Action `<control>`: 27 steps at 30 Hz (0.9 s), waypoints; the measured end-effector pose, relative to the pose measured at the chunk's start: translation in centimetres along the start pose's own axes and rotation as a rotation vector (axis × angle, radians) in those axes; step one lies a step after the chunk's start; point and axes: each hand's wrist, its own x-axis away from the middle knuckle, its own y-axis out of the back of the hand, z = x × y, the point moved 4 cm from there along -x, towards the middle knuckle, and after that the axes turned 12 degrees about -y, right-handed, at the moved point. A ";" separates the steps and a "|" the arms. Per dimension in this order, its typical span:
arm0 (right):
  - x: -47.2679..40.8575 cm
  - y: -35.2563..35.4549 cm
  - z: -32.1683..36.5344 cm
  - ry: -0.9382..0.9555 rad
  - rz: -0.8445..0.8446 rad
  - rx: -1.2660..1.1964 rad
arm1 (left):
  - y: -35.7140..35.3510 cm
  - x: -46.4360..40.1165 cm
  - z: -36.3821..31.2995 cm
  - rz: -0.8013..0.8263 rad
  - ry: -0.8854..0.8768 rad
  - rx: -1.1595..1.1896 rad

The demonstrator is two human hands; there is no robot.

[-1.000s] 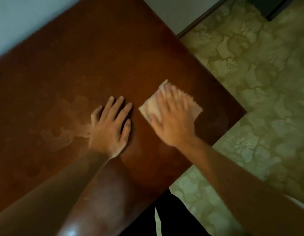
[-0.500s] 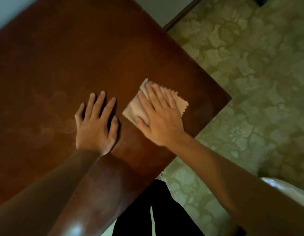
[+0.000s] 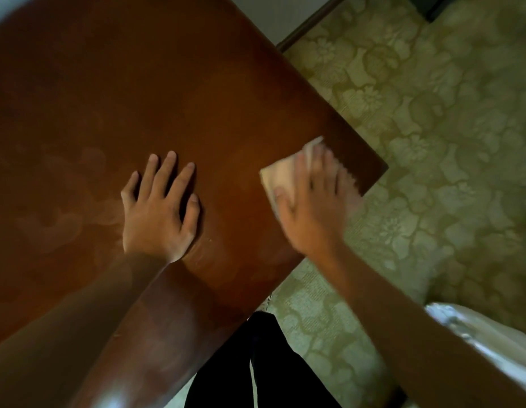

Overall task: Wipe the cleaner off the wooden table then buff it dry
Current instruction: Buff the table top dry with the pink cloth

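The dark brown wooden table (image 3: pixel 173 83) fills the left and centre of the head view. Pale hazy smears of cleaner (image 3: pixel 64 219) show on its left part. My left hand (image 3: pixel 160 213) rests flat on the wood, fingers spread. My right hand (image 3: pixel 312 207) presses a folded pale cloth (image 3: pixel 281 175) flat against the table near its right corner, fingers straight and blurred by motion. Most of the cloth is hidden under that hand.
The table's right corner (image 3: pixel 384 167) and near edge sit just beyond my right hand. Green floral patterned floor (image 3: pixel 432 142) lies to the right. My dark trousers (image 3: pixel 264 363) show below the table edge. A white object (image 3: pixel 476 331) sits at the lower right.
My right hand has slid the cloth to the right, away from my left hand and toward the table's right corner. My left hand has stayed flat in place.
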 end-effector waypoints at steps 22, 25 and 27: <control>3.7 -0.7 -3.1 0.066 -0.040 0.030 | 0.3 0.1 -0.2 0.010 0.007 0.017; 0.7 0.0 -5.0 0.041 -0.023 0.076 | 0.3 0.1 -0.2 -0.002 0.006 0.018; -2.9 0.8 -6.5 -0.025 -0.009 0.090 | 0.2 0.1 -0.2 -0.014 0.000 0.017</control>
